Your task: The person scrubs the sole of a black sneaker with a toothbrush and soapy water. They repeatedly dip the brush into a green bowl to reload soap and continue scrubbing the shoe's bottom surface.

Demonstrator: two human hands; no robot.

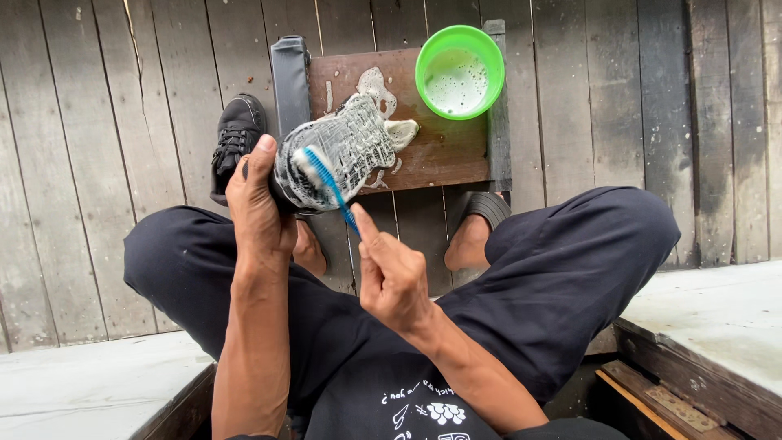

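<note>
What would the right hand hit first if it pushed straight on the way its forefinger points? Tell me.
The right hand points up and slightly left along the blue toothbrush it holds. Straight on, it would likely first meet the soapy shoe gripped by the left hand, though depth is hard to judge.

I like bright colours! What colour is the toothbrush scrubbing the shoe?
The toothbrush is blue, seen best in the head view.

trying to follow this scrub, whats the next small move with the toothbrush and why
Probably drag the blue toothbrush further across the foamy shoe: its bristles already rest on the lathered sole, which the left hand steadies while the right hand grips the handle.
</note>
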